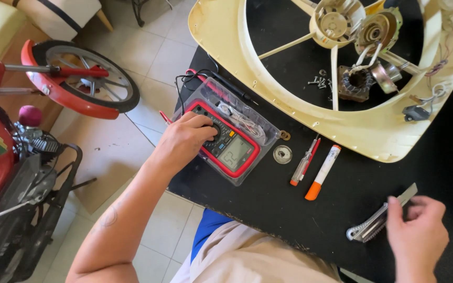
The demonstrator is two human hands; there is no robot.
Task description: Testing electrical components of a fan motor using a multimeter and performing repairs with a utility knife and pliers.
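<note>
Two hands work at the black desk (268, 209). The left hand (187, 139) curls over the dial of a red-edged grey digital multimeter (226, 147), which lies in a clear plastic pouch near the desk's left edge. It looks light, rigid and slippery in that film, so best gripped by its rubbery red sides. The right hand (418, 230) pinches a small grey metal strip (381, 217) near the front edge; thin and stiff, likely sharp-edged.
</note>
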